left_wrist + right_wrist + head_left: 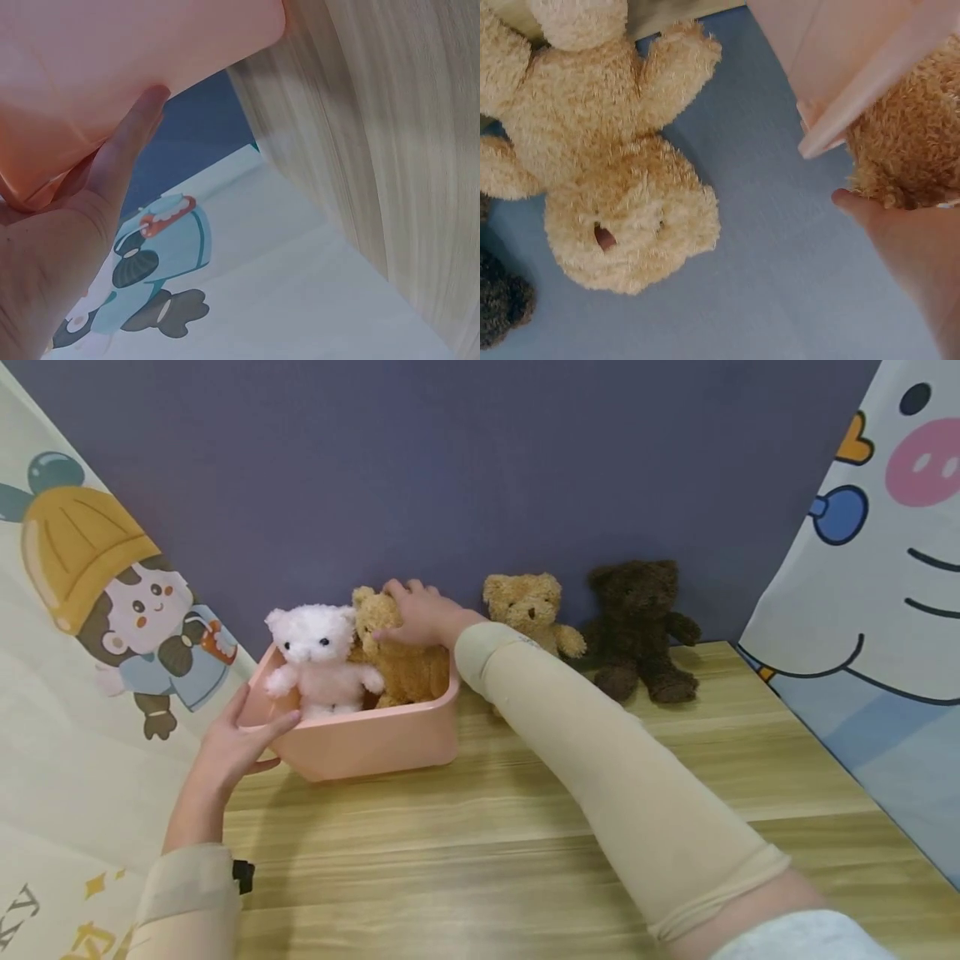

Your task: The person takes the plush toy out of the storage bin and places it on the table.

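Golden-brown bear (pixel 412 675) upright inside pink bin (pixel 367 747), toward bin's right end. Right hand (pixel 423 617), as I read head view, grips its head from above. Left hand (pixel 232 743) grips bin at left corner. White bear (pixel 318 647) upright in same bin, just beside golden-brown one. Outside bin, farther right on tabletop (pixel 420 860), I see tan bear (pixel 525 602), then dark brown bear (pixel 637 618), both upright near dark wall (pixel 450 460).

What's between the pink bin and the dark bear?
A tan bear sits between the bin and the dark bear, partly hidden behind the right sleeve; the head view shows this.
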`<control>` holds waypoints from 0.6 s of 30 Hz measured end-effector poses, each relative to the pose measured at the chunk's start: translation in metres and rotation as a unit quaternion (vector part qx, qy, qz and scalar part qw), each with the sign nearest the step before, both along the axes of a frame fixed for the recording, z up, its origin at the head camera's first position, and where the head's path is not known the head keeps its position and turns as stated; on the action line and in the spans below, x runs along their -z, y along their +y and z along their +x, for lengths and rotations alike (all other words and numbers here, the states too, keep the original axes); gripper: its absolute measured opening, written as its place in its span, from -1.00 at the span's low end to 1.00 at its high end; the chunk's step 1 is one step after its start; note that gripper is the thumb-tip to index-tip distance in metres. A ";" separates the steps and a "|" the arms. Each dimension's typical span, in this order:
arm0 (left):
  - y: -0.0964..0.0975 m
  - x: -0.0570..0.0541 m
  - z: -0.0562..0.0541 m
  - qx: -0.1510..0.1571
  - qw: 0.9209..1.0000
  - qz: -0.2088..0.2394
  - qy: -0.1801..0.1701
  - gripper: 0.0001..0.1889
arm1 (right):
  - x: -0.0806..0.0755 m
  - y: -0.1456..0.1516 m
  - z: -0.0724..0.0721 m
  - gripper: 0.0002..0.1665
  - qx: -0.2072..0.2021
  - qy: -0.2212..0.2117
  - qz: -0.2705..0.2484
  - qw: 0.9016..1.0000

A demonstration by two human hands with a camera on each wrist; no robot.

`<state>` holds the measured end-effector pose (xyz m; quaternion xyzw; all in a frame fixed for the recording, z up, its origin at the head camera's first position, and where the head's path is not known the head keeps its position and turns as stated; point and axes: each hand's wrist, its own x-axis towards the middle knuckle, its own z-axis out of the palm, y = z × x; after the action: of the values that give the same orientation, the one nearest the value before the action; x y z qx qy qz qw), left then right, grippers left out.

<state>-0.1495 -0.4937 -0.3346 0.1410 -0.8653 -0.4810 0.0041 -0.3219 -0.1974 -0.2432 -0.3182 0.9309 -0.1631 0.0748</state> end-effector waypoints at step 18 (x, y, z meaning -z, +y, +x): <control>0.004 0.003 0.001 -0.012 1.000 0.006 0.016 0.24 | 0.003 0.000 0.004 0.05 0.019 -0.013 0.018 1.000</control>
<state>-0.1483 -0.4901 -0.3375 0.1440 -0.8604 -0.4882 0.0227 -0.3182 -0.1973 -0.2461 -0.2969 0.9385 -0.1519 0.0893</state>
